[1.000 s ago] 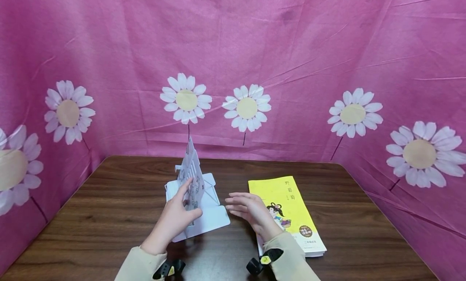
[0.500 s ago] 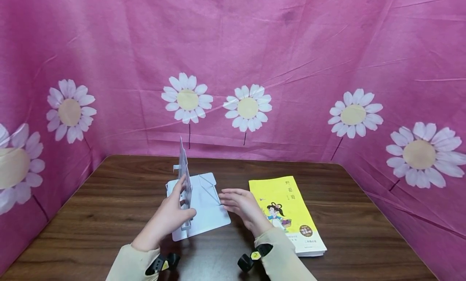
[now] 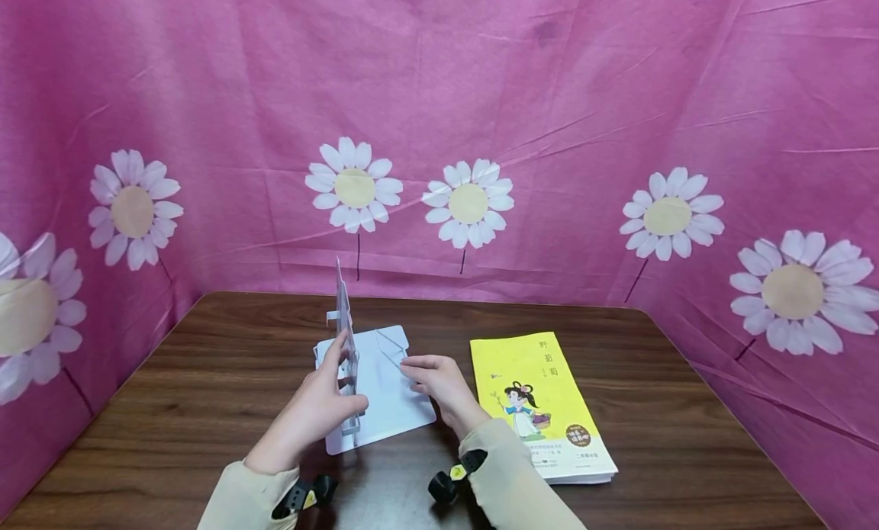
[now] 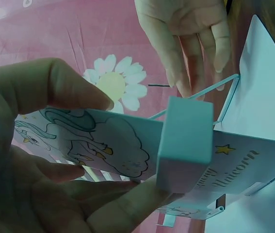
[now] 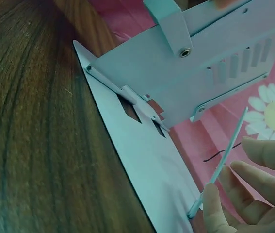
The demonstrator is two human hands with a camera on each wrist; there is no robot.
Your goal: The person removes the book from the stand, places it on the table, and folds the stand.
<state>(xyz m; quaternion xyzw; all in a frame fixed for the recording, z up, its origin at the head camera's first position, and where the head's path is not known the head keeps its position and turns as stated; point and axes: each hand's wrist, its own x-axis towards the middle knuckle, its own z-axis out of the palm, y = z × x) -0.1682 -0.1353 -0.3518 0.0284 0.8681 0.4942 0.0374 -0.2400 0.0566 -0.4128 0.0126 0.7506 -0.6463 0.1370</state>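
Observation:
A pale book stand point(image 3: 394, 396) with a unicorn print is unfolded on the table, its base flat and its slotted back panel point(image 5: 215, 63) upright. My left hand point(image 3: 319, 404) grips this panel, thumb point(image 4: 74, 82) on one face and fingers on the other. A pale block-shaped clip point(image 4: 186, 141) sticks out near the fingers. On the other side, my right hand point(image 3: 439, 389) has its fingertips at the stand's thin wire support point(image 5: 229, 148). The wire passes between the thumb and the fingers, raised at an angle from the base.
A thick yellow book point(image 3: 515, 362) with a cartoon girl on its cover lies right of the stand. The brown wooden table point(image 3: 172, 408) ends at a pink curtain point(image 3: 549, 95) printed with daisies. Each wrist wears a black strap with a small camera.
The stand's back panel has swung left to nearly upright, along with my left hand. My right hand has moved left from beside the yellow book to the wire support.

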